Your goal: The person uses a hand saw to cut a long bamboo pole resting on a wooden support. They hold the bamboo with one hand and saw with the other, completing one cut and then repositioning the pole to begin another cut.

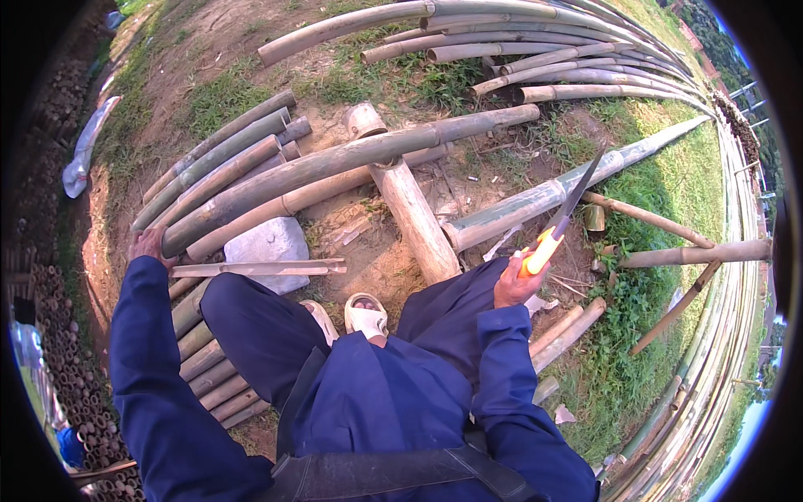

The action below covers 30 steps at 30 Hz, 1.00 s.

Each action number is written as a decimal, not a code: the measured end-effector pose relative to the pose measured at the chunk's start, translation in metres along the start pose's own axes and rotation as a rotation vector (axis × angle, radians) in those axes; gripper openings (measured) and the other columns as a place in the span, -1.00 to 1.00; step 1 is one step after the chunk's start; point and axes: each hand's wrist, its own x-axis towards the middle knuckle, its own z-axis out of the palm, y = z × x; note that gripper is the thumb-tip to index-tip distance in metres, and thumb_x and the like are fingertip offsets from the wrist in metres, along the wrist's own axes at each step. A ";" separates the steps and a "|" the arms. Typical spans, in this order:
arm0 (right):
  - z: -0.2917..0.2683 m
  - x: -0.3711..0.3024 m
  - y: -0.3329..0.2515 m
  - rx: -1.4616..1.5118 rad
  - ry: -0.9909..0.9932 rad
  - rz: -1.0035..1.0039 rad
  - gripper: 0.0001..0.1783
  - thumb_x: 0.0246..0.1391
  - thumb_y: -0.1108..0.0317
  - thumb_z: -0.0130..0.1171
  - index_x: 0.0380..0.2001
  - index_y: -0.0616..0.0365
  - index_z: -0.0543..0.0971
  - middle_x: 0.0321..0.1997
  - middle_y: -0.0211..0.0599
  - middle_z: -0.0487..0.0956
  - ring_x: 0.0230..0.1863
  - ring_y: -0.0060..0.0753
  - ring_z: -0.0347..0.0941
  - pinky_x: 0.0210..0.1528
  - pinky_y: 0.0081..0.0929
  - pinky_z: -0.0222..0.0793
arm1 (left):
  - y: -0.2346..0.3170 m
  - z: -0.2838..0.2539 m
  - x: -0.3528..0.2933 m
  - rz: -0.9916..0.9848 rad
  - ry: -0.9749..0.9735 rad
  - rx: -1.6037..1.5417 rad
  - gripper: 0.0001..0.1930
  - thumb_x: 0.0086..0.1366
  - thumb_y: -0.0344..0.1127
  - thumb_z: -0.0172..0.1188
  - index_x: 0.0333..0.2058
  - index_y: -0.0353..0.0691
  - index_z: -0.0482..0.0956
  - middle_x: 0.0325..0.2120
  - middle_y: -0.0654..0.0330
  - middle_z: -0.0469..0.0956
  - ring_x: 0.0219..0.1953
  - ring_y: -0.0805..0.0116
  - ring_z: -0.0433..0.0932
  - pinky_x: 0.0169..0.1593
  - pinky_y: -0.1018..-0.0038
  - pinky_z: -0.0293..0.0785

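Observation:
In my right hand is a handsaw with a yellow and orange handle. Its dark blade points up and away to the right, touching no bamboo that I can see. On the far left, my left hand is closed at the cut end of a long bamboo pole; its fingers are partly hidden. This pole lies slantwise across a thick pale bamboo log, near the log's collared far end. Just below the left hand, a split bamboo strip reaches over a pale stone block.
Cut bamboo lengths lie beside my left leg, with more past the pole. Long poles are stacked at the far side. A green pole and a bamboo trestle stand to the right, over grass.

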 end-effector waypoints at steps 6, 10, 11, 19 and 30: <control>0.000 -0.002 -0.004 -0.049 -0.018 0.006 -0.45 0.26 0.45 0.20 0.19 0.46 0.23 0.02 -0.01 0.44 -0.01 -0.27 0.44 0.09 -0.37 0.43 | -0.053 0.003 -0.011 -0.143 -0.023 -0.033 -0.06 -0.20 -0.17 0.57 0.26 0.06 0.38 0.28 0.22 0.44 0.44 0.23 0.22 0.50 0.14 -0.03; -0.005 -0.002 0.002 -0.013 0.028 0.001 -0.44 0.26 0.48 0.20 0.21 0.49 0.23 0.10 0.06 0.45 0.02 -0.24 0.46 0.13 -0.37 0.43 | -0.032 0.010 0.005 -0.271 -0.049 -0.040 -0.08 -0.13 -0.30 0.49 0.30 0.10 0.34 0.39 0.22 0.30 0.54 0.17 0.03 0.53 0.03 -0.08; -0.003 -0.005 0.002 0.003 0.038 0.035 -0.44 0.26 0.48 0.20 0.21 0.49 0.23 0.11 0.06 0.45 0.02 -0.23 0.46 0.14 -0.37 0.43 | -0.035 0.015 0.010 -0.282 -0.044 0.003 -0.12 -0.07 -0.35 0.44 0.31 0.10 0.33 0.41 0.22 0.26 0.55 0.17 0.00 0.53 0.00 -0.09; -0.009 -0.002 0.006 -0.064 -0.052 0.003 -0.46 0.25 0.51 0.17 0.20 0.48 0.24 0.03 0.01 0.45 0.01 -0.24 0.45 0.10 -0.35 0.46 | -0.007 0.087 0.023 -0.370 -0.217 0.216 -0.47 0.43 -0.26 -0.02 0.36 0.14 0.27 0.39 0.17 0.22 0.52 0.06 0.03 0.46 -0.14 -0.06; -0.006 0.001 0.010 -0.171 -0.067 -0.066 -0.62 0.28 0.50 0.09 0.09 0.37 0.29 -0.07 -0.11 0.43 -0.06 -0.27 0.44 0.05 -0.33 0.46 | 0.042 0.157 0.015 -0.349 -0.231 -0.144 -0.21 0.16 -0.19 0.30 0.38 0.13 0.22 0.24 0.16 0.39 0.37 0.12 0.30 0.37 -0.01 0.13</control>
